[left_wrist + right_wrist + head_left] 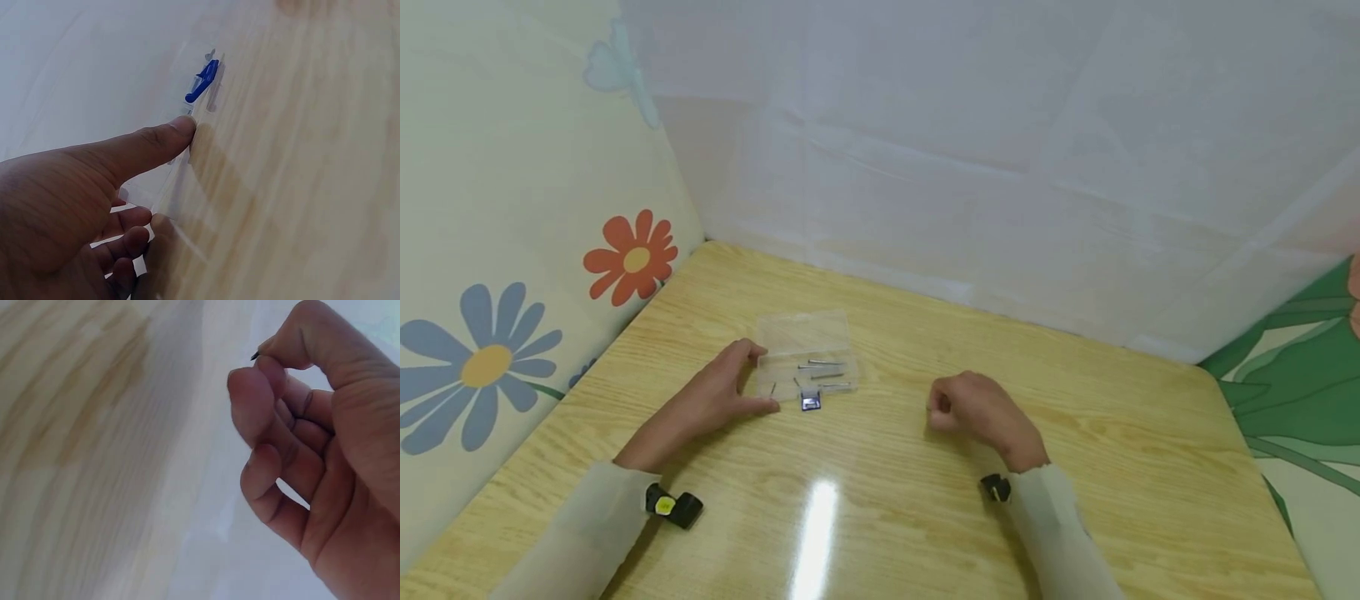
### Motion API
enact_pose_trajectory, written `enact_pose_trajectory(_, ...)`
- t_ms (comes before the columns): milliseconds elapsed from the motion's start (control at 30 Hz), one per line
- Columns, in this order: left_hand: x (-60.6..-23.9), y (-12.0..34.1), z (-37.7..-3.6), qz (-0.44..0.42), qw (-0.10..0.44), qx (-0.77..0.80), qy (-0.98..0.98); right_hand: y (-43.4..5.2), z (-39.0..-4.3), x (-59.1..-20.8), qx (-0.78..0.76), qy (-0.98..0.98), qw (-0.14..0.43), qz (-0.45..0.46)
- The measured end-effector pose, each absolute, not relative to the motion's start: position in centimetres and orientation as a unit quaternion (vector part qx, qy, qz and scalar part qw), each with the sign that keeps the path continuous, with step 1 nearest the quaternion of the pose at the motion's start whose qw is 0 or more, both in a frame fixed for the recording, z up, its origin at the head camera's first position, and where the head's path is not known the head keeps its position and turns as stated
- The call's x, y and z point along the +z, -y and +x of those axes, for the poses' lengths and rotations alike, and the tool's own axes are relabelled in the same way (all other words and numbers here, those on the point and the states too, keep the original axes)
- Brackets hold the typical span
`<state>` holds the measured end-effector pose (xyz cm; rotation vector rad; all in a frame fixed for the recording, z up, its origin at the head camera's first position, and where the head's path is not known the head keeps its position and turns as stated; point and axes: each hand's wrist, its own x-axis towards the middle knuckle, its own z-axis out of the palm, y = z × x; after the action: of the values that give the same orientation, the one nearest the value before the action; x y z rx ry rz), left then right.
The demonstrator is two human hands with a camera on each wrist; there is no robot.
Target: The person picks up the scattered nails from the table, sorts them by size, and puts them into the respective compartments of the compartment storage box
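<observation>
A clear plastic box [781,372] lies on the table with its lid [802,331] folded back, away from me. Inside are several thin metal nails or screws [826,362]. On the front side of the box hangs a blue latch [810,401], also seen in the left wrist view. My left hand [727,387] holds the box's left end, thumb [181,128] at the front edge and fingers towards the back. To the right of the box, over the table, my right hand [977,410] pinches a small thing with a dark pointed tip [255,356]; the rest is hidden by the fingers.
The wooden table [895,517] meets a pale cloth wall [962,167] at the back. A flower-printed wall [497,200] runs along the left edge. Green printed leaves [1300,350] stand beyond the right edge. Each wrist wears a black camera [683,508].
</observation>
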<state>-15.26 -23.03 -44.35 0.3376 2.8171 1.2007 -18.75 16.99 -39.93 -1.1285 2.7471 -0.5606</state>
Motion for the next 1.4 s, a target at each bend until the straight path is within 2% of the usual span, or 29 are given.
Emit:
enact_pose_trajectory(733, -44.1, 23.4, -15.1, 0.11, 0.027, 0.387, -0.915, -6.4, -21.1, -37.6, -0.181, -0.877, 0.1, -0.434)
enact_pose_trajectory(1400, -44.2, 23.0, -15.4, 0.119, 0.025, 0.389, -0.913, -0.5, -22.5, -37.8, -0.191, -0.853, 0.109, -0.473)
